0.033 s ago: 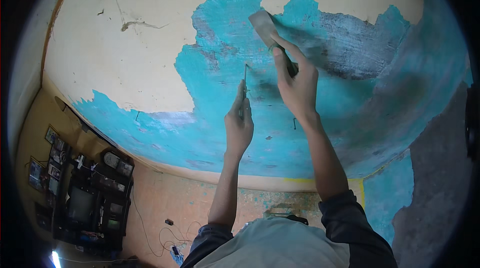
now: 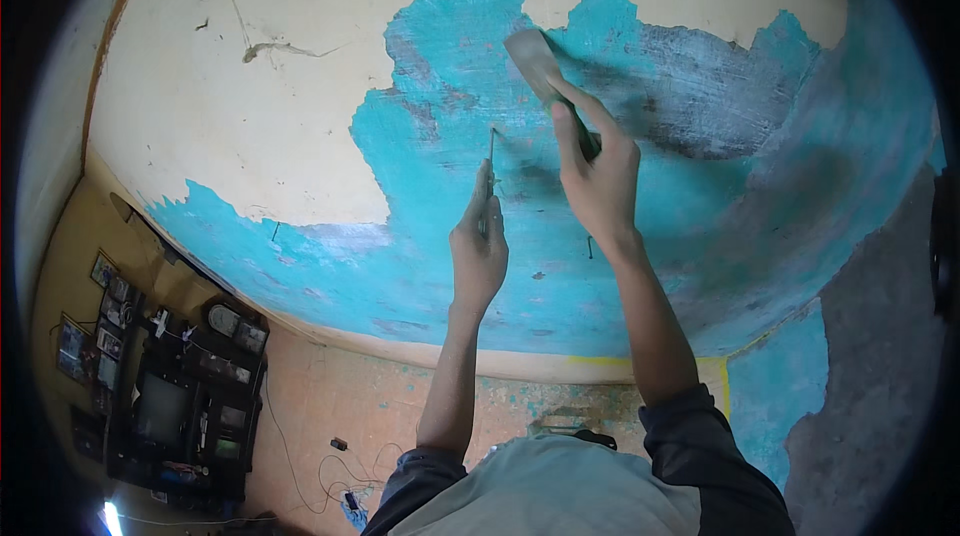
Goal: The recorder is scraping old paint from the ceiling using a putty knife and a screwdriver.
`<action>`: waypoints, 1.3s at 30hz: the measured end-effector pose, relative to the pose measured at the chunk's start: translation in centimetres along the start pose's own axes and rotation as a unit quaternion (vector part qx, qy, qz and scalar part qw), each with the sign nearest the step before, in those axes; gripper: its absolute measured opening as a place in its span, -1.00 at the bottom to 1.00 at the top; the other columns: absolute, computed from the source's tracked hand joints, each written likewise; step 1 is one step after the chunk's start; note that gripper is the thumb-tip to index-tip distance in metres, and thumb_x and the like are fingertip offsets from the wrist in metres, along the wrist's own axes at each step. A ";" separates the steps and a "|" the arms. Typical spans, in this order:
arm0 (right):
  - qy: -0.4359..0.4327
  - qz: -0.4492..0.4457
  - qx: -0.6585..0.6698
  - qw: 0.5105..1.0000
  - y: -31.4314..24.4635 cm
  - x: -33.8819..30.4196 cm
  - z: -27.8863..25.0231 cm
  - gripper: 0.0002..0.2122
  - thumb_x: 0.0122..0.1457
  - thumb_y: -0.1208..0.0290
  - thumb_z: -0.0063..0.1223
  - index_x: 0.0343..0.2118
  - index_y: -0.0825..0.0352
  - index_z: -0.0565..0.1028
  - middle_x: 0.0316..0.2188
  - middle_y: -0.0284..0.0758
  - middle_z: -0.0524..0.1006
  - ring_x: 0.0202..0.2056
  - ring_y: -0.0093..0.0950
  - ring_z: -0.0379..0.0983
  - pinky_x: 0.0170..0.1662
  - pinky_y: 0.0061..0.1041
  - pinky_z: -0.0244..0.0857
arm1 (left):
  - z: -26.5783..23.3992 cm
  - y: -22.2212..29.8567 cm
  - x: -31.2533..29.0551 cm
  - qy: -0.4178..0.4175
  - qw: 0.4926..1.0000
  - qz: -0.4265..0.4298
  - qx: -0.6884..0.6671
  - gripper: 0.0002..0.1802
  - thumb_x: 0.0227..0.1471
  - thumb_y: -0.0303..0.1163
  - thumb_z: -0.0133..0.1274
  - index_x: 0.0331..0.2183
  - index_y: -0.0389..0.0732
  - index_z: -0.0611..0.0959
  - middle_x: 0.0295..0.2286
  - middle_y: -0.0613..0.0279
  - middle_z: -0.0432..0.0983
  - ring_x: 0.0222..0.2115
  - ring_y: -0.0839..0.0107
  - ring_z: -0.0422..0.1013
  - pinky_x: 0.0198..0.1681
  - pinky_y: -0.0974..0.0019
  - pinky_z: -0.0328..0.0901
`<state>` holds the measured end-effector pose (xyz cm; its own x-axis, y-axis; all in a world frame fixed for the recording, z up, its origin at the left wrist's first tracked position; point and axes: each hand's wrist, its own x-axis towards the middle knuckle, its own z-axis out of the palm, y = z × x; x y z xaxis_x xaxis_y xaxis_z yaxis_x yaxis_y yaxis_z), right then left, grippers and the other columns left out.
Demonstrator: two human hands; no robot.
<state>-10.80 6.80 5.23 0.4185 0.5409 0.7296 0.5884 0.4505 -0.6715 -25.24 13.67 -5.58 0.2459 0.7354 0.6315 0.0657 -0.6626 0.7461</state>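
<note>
My right hand (image 2: 603, 179) is wrapped round the dark handle of a scraper (image 2: 532, 58). Its flat, wide metal blade slants up and left over the turquoise wall patch (image 2: 440, 136), close below the edge of the cream paint (image 2: 300, 126). Lower and to the left, my left hand (image 2: 478, 254) grips a slim metal tool (image 2: 491, 147), whose exact kind I cannot make out. That tool points upward, and its narrow tip is at a small mark on the turquoise surface. The fingers hide most of its handle.
A nail (image 2: 590, 247) sticks out of the wall beside my right wrist. Turquoise flakes and a loose cable (image 2: 325, 481) lie on the floor (image 2: 300, 376). At the lower left stands a dark cabinet (image 2: 190, 396) with a television. Bare grey wall (image 2: 880, 336) shows at the right.
My right hand and the scraper have shifted slightly down and to the right. The left hand and its slim tool have hardly moved.
</note>
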 end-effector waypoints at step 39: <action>0.090 -0.022 0.140 0.986 0.2 -0.8 4.6 -0.73 0.42 0.35 0.00 0.07 0.33 0.58 -0.40 -0.30 0.61 -0.47 -0.68 0.40 -0.39 -0.54 0.27 | -0.2 0.2 0.1 -0.010 1.000 -0.018 -0.007 -0.46 0.41 -0.46 -0.14 0.35 -0.21 0.32 -0.28 0.31 0.45 -0.47 0.61 0.09 -0.45 0.47 0.17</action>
<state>-14.21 9.72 3.95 0.5279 0.3936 0.7526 0.4047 0.6625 -0.6303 -25.45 13.63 -5.35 0.2623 0.7563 0.5994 0.0621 -0.6331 0.7716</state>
